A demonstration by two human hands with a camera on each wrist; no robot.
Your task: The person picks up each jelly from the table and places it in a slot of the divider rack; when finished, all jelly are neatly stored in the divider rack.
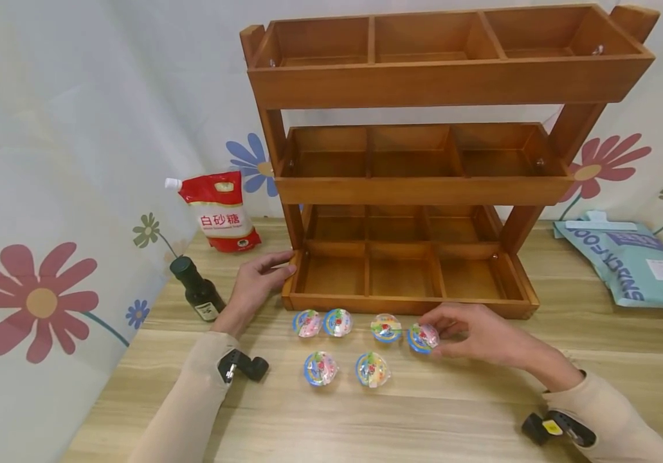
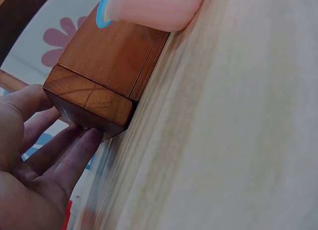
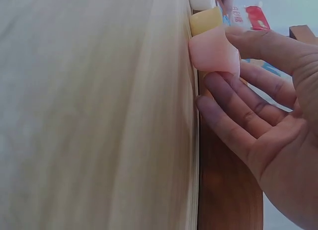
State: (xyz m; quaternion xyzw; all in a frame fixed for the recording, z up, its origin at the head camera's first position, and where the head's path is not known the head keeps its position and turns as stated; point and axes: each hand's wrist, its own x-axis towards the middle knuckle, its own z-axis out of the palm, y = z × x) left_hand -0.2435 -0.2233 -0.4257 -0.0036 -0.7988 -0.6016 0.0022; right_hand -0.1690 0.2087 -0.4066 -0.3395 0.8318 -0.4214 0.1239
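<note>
My right hand (image 1: pixel 476 331) pinches a pink jelly cup (image 1: pixel 422 337) between thumb and fingers, close in front of the wooden rack (image 1: pixel 366 302). In the right wrist view, the cup (image 3: pixel 211 52) lies on its side by the tabletop, its lid towards the palm. A yellow jelly cup (image 1: pixel 386 328) is just left of it. Two more cups (image 1: pixel 338 323) stand further left, and two (image 1: pixel 371 370) lie nearer me. My left hand (image 1: pixel 258 283) holds the rack's lower left corner; in the left wrist view its fingertips (image 2: pixel 94 134) touch the wooden end.
The rack has stacked tiers split into compartments with bare wooden floors. A red and white sugar pouch (image 1: pixel 218 212) and a dark bottle (image 1: pixel 197 289) stand at the left. At the right lies a light blue snack bag (image 1: pixel 635 260). A flowered curtain (image 1: pixel 76 161) hangs behind.
</note>
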